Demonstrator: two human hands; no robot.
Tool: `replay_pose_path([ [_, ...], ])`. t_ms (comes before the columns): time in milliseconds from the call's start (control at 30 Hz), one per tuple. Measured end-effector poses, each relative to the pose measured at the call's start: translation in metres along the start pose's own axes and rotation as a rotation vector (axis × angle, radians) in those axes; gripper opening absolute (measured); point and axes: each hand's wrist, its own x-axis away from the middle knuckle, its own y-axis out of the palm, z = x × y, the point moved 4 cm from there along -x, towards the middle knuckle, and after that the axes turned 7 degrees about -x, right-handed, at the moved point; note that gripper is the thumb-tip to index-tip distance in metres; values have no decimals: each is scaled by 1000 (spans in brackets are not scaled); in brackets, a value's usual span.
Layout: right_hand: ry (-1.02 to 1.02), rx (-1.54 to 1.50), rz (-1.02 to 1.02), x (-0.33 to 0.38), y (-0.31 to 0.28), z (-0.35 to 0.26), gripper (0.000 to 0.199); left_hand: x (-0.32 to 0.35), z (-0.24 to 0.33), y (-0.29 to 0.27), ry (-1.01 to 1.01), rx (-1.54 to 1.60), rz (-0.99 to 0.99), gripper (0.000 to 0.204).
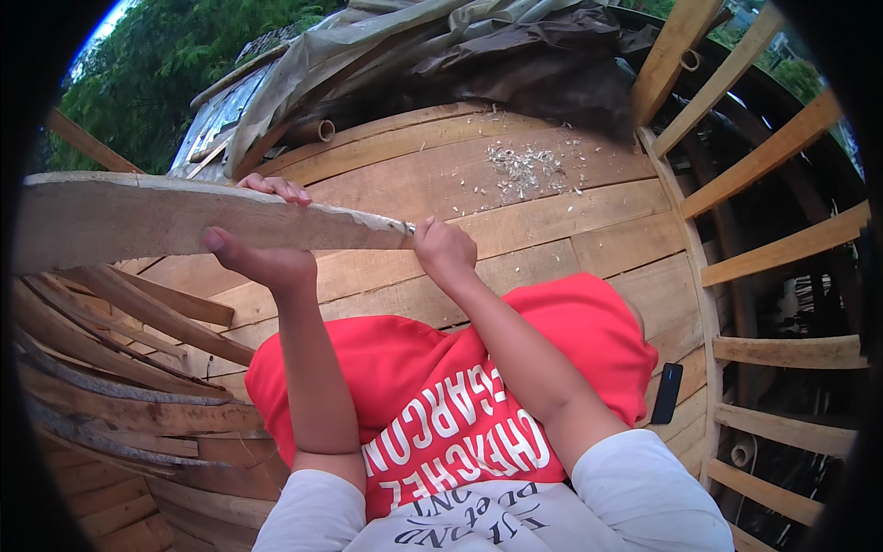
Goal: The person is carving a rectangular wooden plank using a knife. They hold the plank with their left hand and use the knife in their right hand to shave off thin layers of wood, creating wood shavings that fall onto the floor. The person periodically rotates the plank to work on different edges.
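Note:
A long, pale wooden plank (120, 216) lies crosswise in front of me, broad at the left and narrowing to the right, with a rough whitish upper edge. My left hand (283, 262) grips it from below near the middle, thumb on the near face and fingers over the top edge. At the narrow right end, my right hand (446, 250) is closed around the tip, where a small dark mark shows beside the fingers. The right palm and whatever lies inside it are hidden.
Wood shavings (524, 170) are scattered over the plank floor (386, 189). Curved boards (156, 313) are stacked at the left. Slatted railing (791, 350) runs along the right, with a dark phone (667, 394) beside it. Crumpled plastic sheeting (368, 46) hangs at the back.

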Motion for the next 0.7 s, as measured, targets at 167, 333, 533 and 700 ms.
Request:
replay_pose_path([
  [167,-13,-4,54,-4,3,25,53,0,-2,4,-20,33,49,87],
  [333,-73,101,-38,13,-27,-37,54,4,2,1,-2,-17,40,88],
  [533,107,81,-43,-5,-7,17,58,1,6,12,-11,14,-9,88],
  [700,-20,79,-111,15,-22,-42,56,4,-4,-11,-26,15,15,88],
])
